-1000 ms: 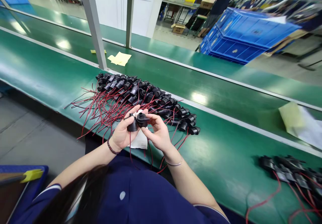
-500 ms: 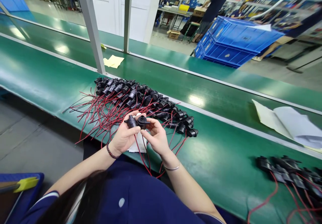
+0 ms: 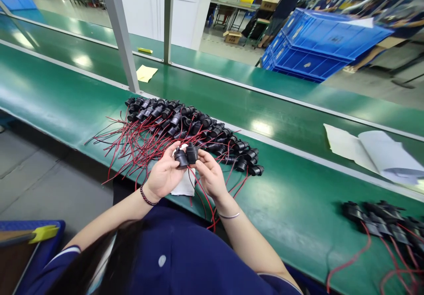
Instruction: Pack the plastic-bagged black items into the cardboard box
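Both my hands are raised in front of my chest over the green bench, each closed around a small black water pump. My left hand (image 3: pixel 163 175) pinches one pump (image 3: pixel 180 159) between thumb and fingers. My right hand (image 3: pixel 212 176) grips a second pump (image 3: pixel 191 153), held side by side with the first, close or touching. Thin red and black wires (image 3: pixel 207 198) hang from them toward my lap. Under my hands lies a white paper or cloth (image 3: pixel 185 185). Just beyond is a large group of similar pumps (image 3: pixel 175 119), their red wires (image 3: pixel 132 147) spread toward the bench's front edge.
More black pumps (image 3: pixel 380 220) lie at the right. A grey post (image 3: pixel 119 34) rises behind the main group. On the conveyor are a yellow paper (image 3: pixel 145 73) and white sheets (image 3: pixel 380 156). Blue crates (image 3: pixel 318 43) stand beyond, with people working behind.
Both pumps have been turned in my hands: the round port of the right one faced me before, and now its side shows. My hands have shifted slightly; the whole view has moved a little.
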Demonstrator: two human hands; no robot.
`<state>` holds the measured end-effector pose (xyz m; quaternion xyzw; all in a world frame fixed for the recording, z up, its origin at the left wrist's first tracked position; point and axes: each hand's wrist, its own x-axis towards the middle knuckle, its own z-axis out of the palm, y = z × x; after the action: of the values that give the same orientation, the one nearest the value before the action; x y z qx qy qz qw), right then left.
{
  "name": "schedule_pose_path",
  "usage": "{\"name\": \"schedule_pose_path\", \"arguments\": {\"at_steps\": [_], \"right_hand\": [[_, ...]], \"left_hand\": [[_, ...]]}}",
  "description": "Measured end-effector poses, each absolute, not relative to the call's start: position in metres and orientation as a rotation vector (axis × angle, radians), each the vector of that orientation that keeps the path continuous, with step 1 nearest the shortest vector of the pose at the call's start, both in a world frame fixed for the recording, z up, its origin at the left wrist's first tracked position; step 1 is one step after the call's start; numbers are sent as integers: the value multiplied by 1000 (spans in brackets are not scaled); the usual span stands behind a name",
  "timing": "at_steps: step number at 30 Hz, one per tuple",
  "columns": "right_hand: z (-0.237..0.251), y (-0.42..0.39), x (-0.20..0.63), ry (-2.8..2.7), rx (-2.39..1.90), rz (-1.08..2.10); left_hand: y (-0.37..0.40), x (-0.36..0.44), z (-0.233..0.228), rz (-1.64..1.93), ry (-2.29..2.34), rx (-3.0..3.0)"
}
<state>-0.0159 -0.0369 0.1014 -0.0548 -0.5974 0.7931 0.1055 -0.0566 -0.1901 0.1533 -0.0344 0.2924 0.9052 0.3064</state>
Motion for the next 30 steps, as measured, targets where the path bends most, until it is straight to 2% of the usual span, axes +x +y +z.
{"name": "schedule_pose_path", "arguments": {"at_steps": [12, 30], "right_hand": [[123, -26, -15, -1595, -414, 2616], [135, -28, -14, -1399, -469, 2747]], "left_hand": [[-186, -56, 138, 2333, 842, -231], [-182, -64, 144, 2250, 821, -345]]}}
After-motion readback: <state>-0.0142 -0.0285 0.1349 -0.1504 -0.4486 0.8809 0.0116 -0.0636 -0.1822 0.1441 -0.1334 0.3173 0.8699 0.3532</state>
